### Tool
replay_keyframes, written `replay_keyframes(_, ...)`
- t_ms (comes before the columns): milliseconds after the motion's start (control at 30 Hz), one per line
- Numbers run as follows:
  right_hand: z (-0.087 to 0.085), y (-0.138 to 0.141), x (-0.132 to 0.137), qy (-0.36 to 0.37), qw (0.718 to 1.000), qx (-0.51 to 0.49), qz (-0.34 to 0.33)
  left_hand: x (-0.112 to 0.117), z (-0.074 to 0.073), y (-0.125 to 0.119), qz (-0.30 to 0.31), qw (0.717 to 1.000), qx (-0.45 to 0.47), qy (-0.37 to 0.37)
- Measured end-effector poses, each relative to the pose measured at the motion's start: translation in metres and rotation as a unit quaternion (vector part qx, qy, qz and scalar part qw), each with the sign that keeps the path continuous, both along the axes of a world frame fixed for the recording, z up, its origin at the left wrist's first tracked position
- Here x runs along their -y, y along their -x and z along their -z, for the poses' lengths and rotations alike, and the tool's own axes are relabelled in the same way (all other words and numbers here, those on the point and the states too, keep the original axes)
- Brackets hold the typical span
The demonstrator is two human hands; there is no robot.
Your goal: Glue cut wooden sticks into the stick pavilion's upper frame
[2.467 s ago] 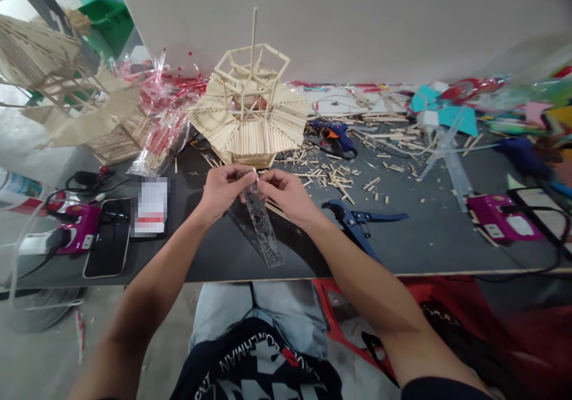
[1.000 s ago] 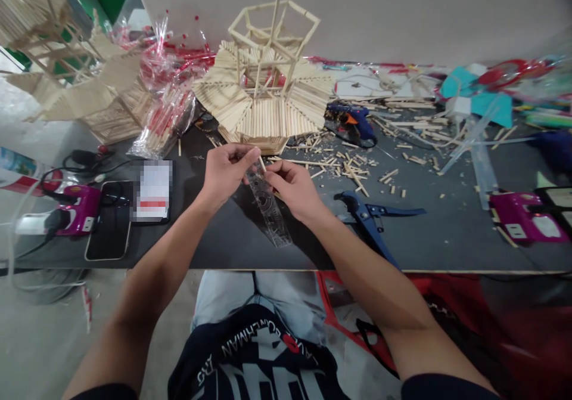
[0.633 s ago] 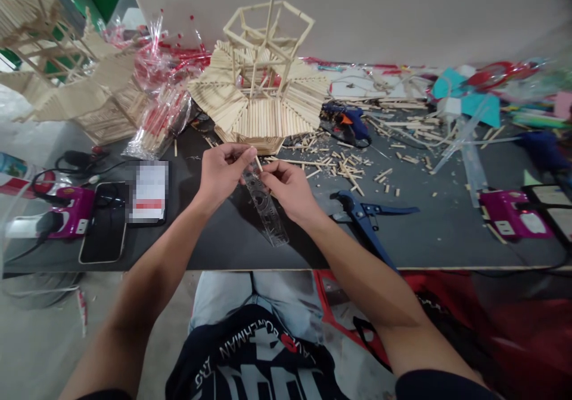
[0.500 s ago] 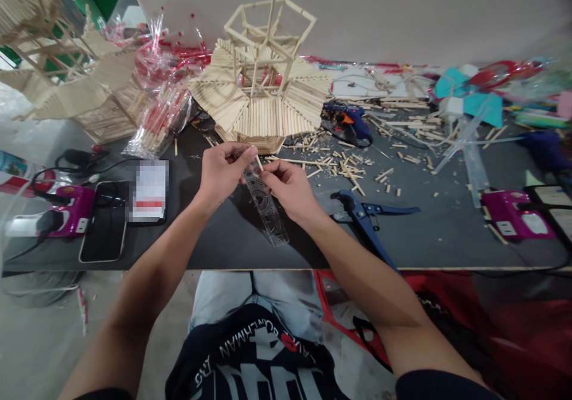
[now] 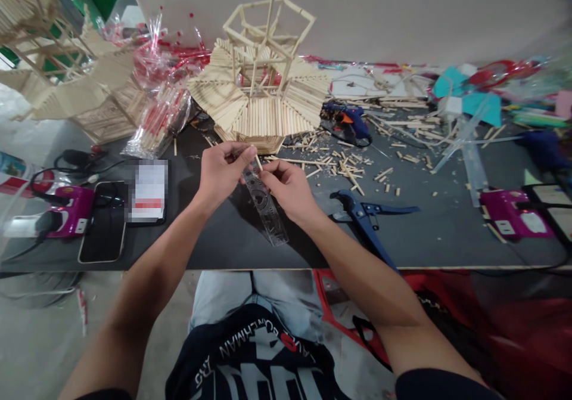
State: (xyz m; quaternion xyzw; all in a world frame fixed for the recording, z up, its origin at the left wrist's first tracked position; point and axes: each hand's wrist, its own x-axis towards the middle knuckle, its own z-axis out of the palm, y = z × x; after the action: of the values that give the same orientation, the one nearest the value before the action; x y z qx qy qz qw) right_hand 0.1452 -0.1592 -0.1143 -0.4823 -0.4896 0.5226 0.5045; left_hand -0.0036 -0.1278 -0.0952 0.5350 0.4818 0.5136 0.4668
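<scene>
A clear plastic ruler (image 5: pixel 267 212) with cut-out shapes slants down from between my hands, above the dark table. My left hand (image 5: pixel 224 170) grips its upper end, thumb on top. A short wooden stick (image 5: pixel 258 163) lies along the ruler near the thumb, and my right hand (image 5: pixel 286 186) pinches its lower end between thumb and fingertips. Just beyond my hands stands a model of wooden sticks (image 5: pixel 263 117), with a flared, pleated roof and an open six-sided frame on top. My fingers hide part of the stick and ruler.
A blue pipe cutter (image 5: pixel 364 215) lies right of my right arm. Cut stick pieces (image 5: pixel 344 164) and a blue glue gun (image 5: pixel 353 120) are behind it. Two phones (image 5: pixel 103 224) and a purple power strip (image 5: pixel 74 209) sit left, below bagged sticks (image 5: pixel 161 117). Another stick model (image 5: pixel 89 90) stands far left.
</scene>
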Motion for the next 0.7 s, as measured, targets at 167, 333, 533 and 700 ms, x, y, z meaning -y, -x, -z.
replay_keyframes(167,0.0021,0.0000,-0.0003,-0.008,1.000,0.008,0.006,0.0011,-0.0004,0.0004,-0.001,1.000,-0.003,-0.001)
replay_keyframes(333,0.0016,0.0011,-0.0003,0.002,1.000,0.006,0.004,0.0015,-0.0008,-0.0002,-0.002,1.000,-0.017,-0.004)
replay_keyframes(533,-0.0005,0.0037,-0.0004,0.008,1.000,0.004,0.012,0.0006,0.0020,0.0001,-0.005,0.999,-0.036,-0.012)
replay_keyframes(700,0.0026,0.0036,-0.0011,0.003,1.000,0.017,0.022,0.0028,0.0010,0.0000,-0.009,0.998,-0.057,-0.021)
